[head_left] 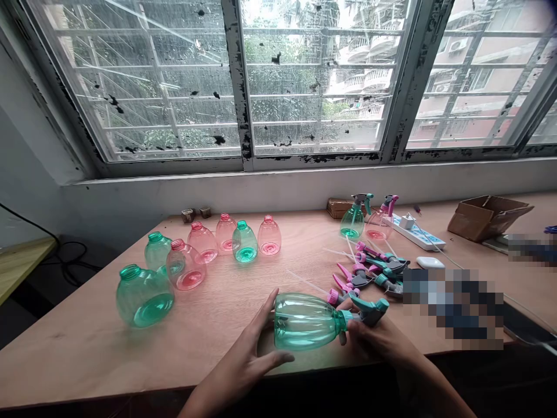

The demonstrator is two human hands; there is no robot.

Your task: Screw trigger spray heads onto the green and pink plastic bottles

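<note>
Held bottle, green, transparent, is sideways above wooden table; leftward stand rounded bottles; left hand is spread at held bottle's base; right hand pinches its sprayer; just behind, plastic heads lie heaped; farther right, cardboard box.

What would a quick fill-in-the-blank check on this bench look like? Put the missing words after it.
1. The held spray bottle is ____ in colour.
2. The right hand is at its trigger head; the left hand is by its ____.
3. Of the seven headless bottles, ____ are pink.
4. Behind the loose spray heads, a standing green spray bottle has a ____ one beside it.

Missing words: green; base; four; pink.
</note>
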